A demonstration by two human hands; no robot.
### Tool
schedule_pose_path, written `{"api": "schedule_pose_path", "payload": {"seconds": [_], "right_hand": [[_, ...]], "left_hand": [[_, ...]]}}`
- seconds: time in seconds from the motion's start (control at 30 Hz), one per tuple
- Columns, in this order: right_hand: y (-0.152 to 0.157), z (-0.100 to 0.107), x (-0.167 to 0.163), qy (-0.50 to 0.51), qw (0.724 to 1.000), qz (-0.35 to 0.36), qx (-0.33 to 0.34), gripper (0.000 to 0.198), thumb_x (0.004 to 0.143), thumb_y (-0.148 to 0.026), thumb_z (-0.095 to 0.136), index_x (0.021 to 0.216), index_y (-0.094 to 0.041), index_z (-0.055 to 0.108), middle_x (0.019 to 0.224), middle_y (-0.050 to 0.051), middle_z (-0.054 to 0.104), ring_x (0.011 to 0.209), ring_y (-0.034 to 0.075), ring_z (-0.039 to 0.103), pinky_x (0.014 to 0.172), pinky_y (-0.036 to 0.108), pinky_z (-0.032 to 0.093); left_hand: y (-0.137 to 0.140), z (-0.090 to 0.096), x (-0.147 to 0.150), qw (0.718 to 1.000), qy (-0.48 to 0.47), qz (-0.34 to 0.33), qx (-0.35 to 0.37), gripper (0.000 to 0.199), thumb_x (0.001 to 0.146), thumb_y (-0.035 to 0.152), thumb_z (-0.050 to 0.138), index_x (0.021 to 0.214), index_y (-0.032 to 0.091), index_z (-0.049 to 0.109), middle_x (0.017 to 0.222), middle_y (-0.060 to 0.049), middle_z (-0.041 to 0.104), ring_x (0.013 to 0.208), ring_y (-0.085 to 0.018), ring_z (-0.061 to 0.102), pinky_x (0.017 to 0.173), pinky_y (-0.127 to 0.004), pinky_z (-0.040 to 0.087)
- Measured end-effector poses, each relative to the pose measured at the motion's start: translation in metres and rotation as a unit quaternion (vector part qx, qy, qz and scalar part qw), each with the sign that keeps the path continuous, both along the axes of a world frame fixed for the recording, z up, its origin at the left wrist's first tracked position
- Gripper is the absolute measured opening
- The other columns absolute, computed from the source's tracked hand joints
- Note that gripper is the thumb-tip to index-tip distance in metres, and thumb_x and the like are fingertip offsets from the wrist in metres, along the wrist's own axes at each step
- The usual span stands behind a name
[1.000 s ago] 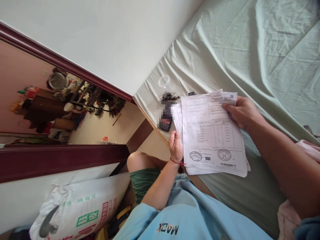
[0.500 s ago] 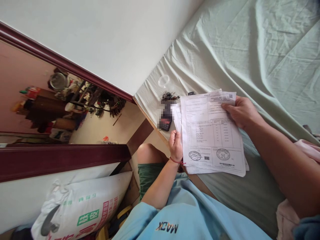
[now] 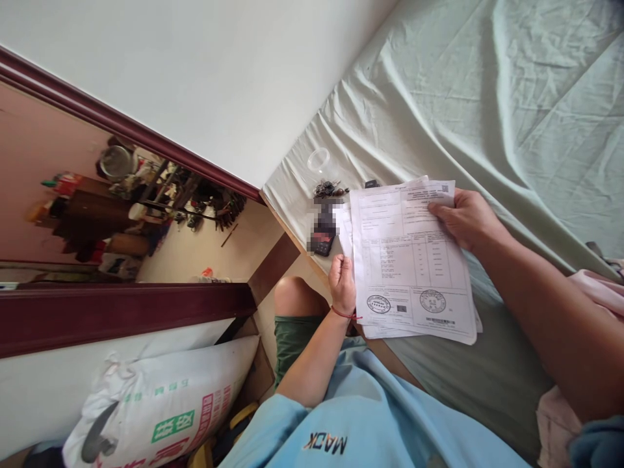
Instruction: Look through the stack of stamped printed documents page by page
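A few printed paper sheets [image 3: 409,260] are held between my two hands above a pale green bed sheet [image 3: 439,97]. The top one carries a table and two oval stamps near its lower edge. With a red string round the wrist, my left hand [image 3: 342,283] pinches the left edge of the papers. My right hand [image 3: 470,218] grips the upper right corner, thumb on top and the other fingers hidden behind. Just left of the papers lies a dark keypad phone [image 3: 322,244], partly blurred out. A bunch of keys [image 3: 327,189] rests beyond it.
A clear round plastic container [image 3: 318,160] and a small black object [image 3: 372,184] sit on the sheet. A white printed sack [image 3: 166,396] stands at the lower left. Through the doorway, household clutter [image 3: 121,208] shows. Pink cloth [image 3: 560,416] lies at the right.
The papers and my right hand have shifted very slightly to the left. Both hands keep their hold on the sheets.
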State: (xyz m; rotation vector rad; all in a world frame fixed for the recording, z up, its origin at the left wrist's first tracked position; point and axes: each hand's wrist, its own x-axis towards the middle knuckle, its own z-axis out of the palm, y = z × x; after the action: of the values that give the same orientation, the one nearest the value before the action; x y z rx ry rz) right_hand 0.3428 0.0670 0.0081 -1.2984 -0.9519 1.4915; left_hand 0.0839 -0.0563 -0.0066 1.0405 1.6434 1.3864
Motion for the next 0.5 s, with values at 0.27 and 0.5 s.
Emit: {"api": "schedule_pose_path", "payload": {"seconds": [0.27, 0.5], "right_hand": [[-0.001, 0.019, 0.013, 0.008, 0.998, 0.043, -0.047, 0.010, 0.085, -0.013, 0.070, 0.090, -0.019, 0.076, 0.091, 0.007, 0.080, 0.075, 0.019, 0.072, 0.082, 0.036, 0.063], [0.012, 0.016, 0.045, -0.079, 0.988, 0.134, -0.002, 0.032, 0.077, -0.002, 0.070, 0.100, -0.021, 0.079, 0.099, 0.003, 0.081, 0.093, 0.018, 0.072, 0.108, 0.039, 0.052]], "left_hand": [[0.000, -0.002, -0.001, 1.000, 0.004, -0.005, -0.003, 0.045, 0.094, 0.066, 0.066, 0.087, 0.022, 0.058, 0.077, 0.002, 0.055, 0.072, -0.015, 0.049, 0.069, -0.027, 0.043], [0.002, -0.003, -0.002, 1.000, -0.001, 0.006, -0.006, 0.044, 0.093, 0.064, 0.068, 0.086, 0.022, 0.058, 0.077, 0.002, 0.054, 0.073, -0.016, 0.049, 0.070, -0.027, 0.042]]}}
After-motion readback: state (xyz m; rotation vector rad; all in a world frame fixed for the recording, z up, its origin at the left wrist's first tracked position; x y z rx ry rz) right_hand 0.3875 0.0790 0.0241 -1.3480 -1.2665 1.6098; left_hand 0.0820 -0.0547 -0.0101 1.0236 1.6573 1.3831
